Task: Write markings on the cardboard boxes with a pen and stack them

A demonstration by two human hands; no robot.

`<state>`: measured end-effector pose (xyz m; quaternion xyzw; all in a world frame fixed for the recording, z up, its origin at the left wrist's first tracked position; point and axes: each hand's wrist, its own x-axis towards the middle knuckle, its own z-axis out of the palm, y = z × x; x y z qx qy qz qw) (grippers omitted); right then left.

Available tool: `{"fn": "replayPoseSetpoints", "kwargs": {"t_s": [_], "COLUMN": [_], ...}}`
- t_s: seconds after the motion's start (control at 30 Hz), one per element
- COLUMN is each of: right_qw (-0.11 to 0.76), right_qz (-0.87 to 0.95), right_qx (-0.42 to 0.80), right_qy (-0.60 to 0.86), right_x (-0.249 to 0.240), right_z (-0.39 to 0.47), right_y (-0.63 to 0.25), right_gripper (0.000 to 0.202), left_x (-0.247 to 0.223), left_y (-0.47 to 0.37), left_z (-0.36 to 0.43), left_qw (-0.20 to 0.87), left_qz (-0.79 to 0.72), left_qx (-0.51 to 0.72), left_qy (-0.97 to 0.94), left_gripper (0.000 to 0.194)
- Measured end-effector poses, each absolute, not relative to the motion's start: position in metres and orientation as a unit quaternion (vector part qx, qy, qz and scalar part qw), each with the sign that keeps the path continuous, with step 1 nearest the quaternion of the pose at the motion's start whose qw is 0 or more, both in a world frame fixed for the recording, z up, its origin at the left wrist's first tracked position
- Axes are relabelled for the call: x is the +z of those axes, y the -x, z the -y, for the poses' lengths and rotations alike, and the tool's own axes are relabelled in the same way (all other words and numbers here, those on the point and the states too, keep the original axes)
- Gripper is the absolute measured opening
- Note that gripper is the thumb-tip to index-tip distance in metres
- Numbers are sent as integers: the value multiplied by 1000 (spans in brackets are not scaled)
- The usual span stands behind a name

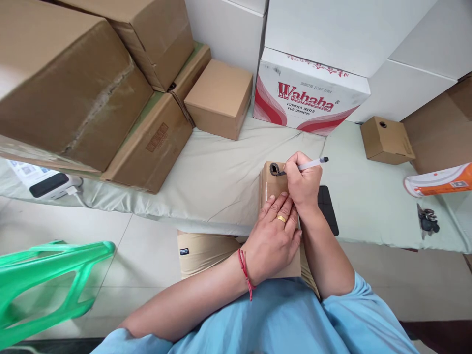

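Cardboard box (276, 188) beneath both hands (276, 233)

1. Box (276, 186): plain brown, with a black-edged hole (275, 169).
2. Pen (310, 164): whitish barrel, black end.
3. Bracelet (244, 268): red; ring (281, 218): gold.
4. Shirt (265, 314): light blue; trousers (206, 253): beige, with a small dark label (184, 251).
5. Cloth (217, 182): plain pale green.
6. Carton (308, 101): white, with red lettering and curving red bands.
7. Stool (55, 259): bright green; floor tiles (145, 263): pale grey.
8. Flat slab (328, 209): black; packet (442, 181): orange and white.
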<state>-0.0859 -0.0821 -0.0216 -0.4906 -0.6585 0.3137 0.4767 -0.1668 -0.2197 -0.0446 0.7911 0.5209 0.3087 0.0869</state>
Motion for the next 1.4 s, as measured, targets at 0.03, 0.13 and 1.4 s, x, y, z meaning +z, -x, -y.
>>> {"fn": "replayPoseSetpoints", "kwargs": {"t_s": [0.03,0.13,1.4], "right_qw": [478,485,502], "right_qz": [658,652,668], "right_qx": [311,306,290], "right_qy": [492,496,467], "right_x": [-22,-22,-25], "right_z": [82,83,79], "right_y": [86,86,84], "right_gripper": [23,23,16], "left_x": [-44,-44,-45], "left_y": [167,167,167], "left_z": [220,220,219], "left_qw": [88,96,112], "left_qz": [-521,-521,-521], "left_qx": [308,304,294], "left_qy": [-791,-792,-793], "left_gripper": [51,52,53]}}
